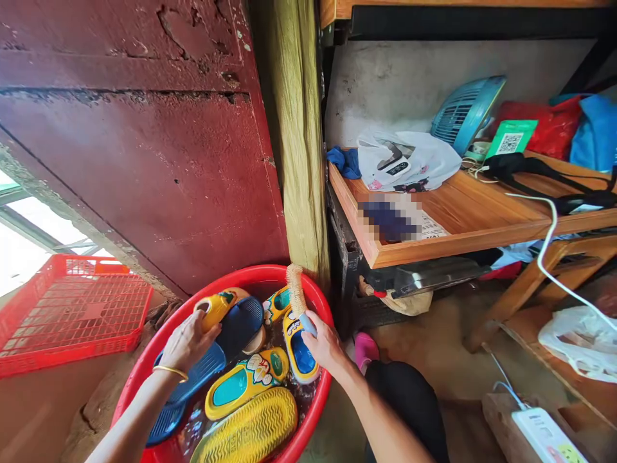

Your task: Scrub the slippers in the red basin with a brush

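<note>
In a round red basin of water lie several slippers. My left hand, with a gold bangle at its wrist, is closed on the heel or edge of a yellow slipper at the basin's far left. My right hand grips the blue-grey handle of a scrubbing brush, its pale bristles pointing up over the far right rim. Just below that hand floats a yellow slipper with a blue inside. Dark blue slippers, a yellow-and-teal slipper and an upturned yellow sole lie nearer.
A red plastic crate stands at the left, by a dark red door. On the right, a wooden shelf holds a plastic bag and a blue fan. A power strip lies at the lower right.
</note>
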Demonstrator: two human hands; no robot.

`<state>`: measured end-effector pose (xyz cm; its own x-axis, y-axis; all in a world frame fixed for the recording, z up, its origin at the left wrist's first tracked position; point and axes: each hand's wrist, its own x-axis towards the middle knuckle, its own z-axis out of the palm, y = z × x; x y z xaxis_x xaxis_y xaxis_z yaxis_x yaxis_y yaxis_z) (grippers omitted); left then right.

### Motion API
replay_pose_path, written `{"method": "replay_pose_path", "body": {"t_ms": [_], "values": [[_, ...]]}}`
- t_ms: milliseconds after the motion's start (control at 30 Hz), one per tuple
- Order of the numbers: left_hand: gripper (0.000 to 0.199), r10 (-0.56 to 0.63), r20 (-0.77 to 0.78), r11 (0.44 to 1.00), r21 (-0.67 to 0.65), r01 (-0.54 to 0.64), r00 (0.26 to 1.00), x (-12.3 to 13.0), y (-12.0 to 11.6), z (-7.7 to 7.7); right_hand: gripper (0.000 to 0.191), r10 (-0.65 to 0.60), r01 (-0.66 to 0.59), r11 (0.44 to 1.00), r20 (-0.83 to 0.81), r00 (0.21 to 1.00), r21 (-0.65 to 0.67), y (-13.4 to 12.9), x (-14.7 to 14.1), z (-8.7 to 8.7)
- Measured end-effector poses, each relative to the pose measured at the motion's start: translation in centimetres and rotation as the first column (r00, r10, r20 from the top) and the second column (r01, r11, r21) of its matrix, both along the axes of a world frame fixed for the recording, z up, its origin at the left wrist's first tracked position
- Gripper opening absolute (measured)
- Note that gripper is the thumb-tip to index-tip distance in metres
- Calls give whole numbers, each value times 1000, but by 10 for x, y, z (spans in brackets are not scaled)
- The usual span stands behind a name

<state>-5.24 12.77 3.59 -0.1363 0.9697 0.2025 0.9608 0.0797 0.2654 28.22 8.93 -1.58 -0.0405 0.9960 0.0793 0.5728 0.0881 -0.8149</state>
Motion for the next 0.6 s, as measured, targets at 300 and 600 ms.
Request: {"method": "replay_pose_path", "body": {"t_ms": [300,600], "values": [[63,97,-196,984,167,-64,976,54,-15,15,50,3,-3,1000,12,1000,-9,-4,6,6],[54,-97,179,915,-371,158,979,190,-45,-88,48,-55,56,998,79,995,-13,-7,15,0]]}}
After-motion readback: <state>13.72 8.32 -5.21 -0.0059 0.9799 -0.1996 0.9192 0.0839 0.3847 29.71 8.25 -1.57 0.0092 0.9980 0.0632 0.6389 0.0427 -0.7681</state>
